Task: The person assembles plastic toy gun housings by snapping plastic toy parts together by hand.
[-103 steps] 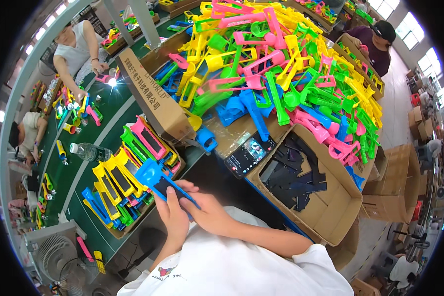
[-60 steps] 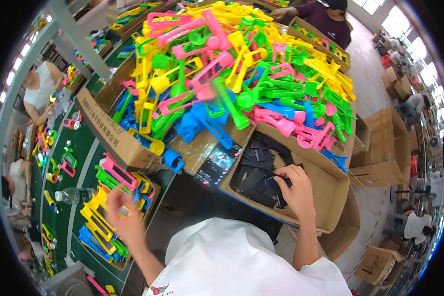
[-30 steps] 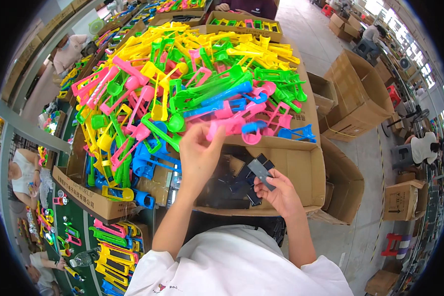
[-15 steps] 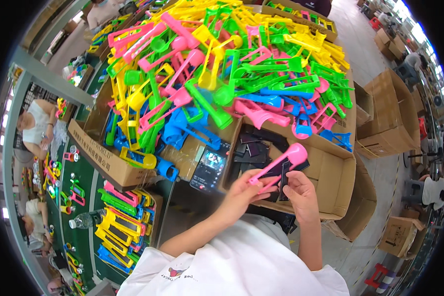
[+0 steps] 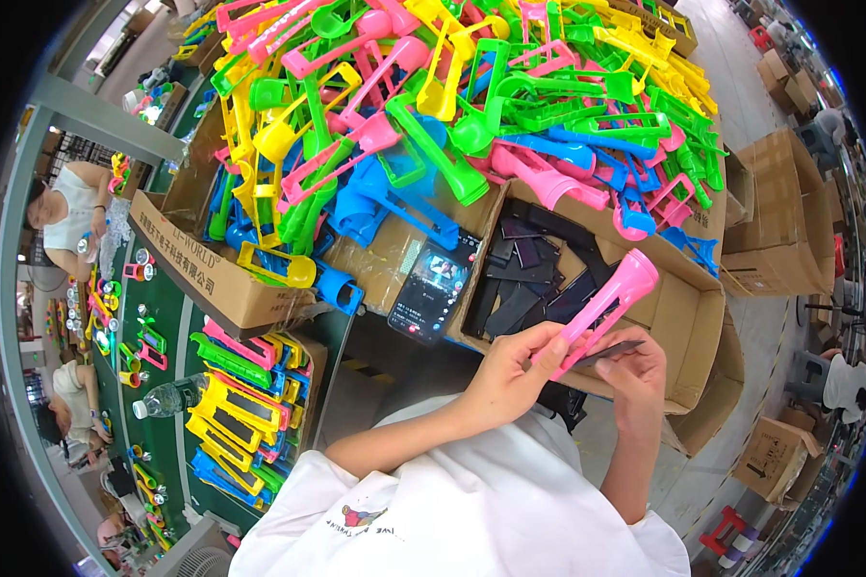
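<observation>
My left hand (image 5: 522,373) is closed around the lower end of a pink plastic casing (image 5: 631,281), which has a long open window and a wider round end tilted up and away. In my right hand (image 5: 635,377) I pinch a thin black strip (image 5: 612,352) against the near end of the casing's window; whether it sits inside is hard to tell. Just beyond my hands, several loose black strips (image 5: 520,306) lie in an open cardboard box (image 5: 685,322).
A large heap of pink, green, yellow and blue casings (image 5: 452,106) fills the far side. A lit phone (image 5: 435,288) lies left of the strips. At left, more casings with black strips (image 5: 241,404) are stacked near a clear bottle (image 5: 171,396). Other people sit farther left.
The pink casing has turned more upright and shifted right. My right hand has tipped the black strip from upright to nearly flat against it. The view has shifted a little.
</observation>
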Motion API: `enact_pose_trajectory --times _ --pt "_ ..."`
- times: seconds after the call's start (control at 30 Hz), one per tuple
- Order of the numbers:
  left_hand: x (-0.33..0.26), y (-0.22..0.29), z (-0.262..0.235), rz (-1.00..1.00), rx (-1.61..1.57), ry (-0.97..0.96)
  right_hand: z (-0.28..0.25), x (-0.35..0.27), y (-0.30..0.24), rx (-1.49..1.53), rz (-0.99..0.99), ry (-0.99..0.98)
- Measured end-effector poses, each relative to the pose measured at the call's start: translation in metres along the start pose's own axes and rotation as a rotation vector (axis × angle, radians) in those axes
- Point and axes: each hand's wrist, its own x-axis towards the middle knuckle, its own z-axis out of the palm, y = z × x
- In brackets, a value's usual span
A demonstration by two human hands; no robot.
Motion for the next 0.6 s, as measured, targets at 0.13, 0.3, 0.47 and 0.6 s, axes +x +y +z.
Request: enact_pose_trajectory --times 0.13,0.3,0.47,0.6 --pt "0.001 0.003 0.009 0.004 -0.228 -0.044 0.0 -0.002 -0.009 0.022 0.047 0.059" --pt "0.005 0.004 0.009 0.011 -0.319 -0.064 0.001 0.0 -0.007 0.016 0.12 0.064" --pt "0.012 0.005 0.009 0.094 -0.186 -0.02 0.009 0.004 0.0 -0.119 0.094 0.095" --pt "0.018 0.003 0.006 0.129 -0.095 0.065 0.019 0.009 -0.003 -0.219 0.065 0.093"
